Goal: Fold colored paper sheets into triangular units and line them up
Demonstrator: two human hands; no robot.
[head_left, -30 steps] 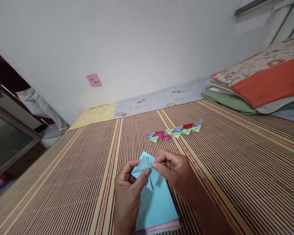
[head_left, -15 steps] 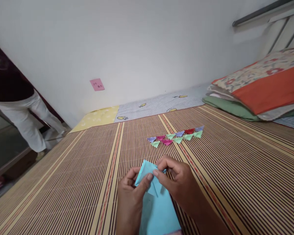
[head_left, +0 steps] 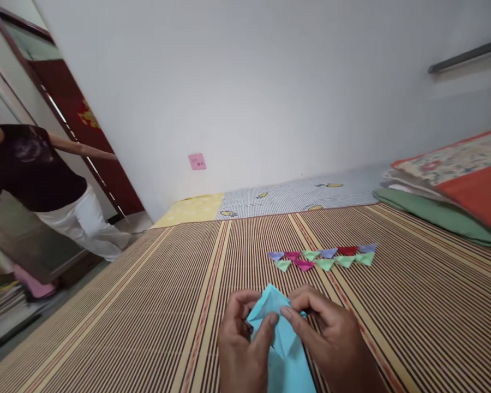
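A light blue piece of folding paper [head_left: 284,333], creased into a pointed shape at its top, is held up between my two hands. My left hand [head_left: 245,338] pinches its left side, thumb on the near face and fingers behind. On the other edge, my right hand [head_left: 327,327] grips the paper between thumb and curled fingers. More light blue paper [head_left: 290,374] shows below the folded part; whether it is the same sheet I cannot tell. Beyond my hands, several small folded paper triangles [head_left: 325,264] in green, purple, pink and red lie in two rows.
A striped mat [head_left: 147,305] covers the bed. Folded bedding [head_left: 470,191] is piled at the right. A pink note [head_left: 197,161] sticks to the wall [head_left: 270,98]. At the left stands a person [head_left: 45,169] in a dark top, near a red door [head_left: 77,109].
The view has swung left and up, so more of the person and doorway shows. My hands still hold the blue paper, whose upper folds now look more opened toward me.
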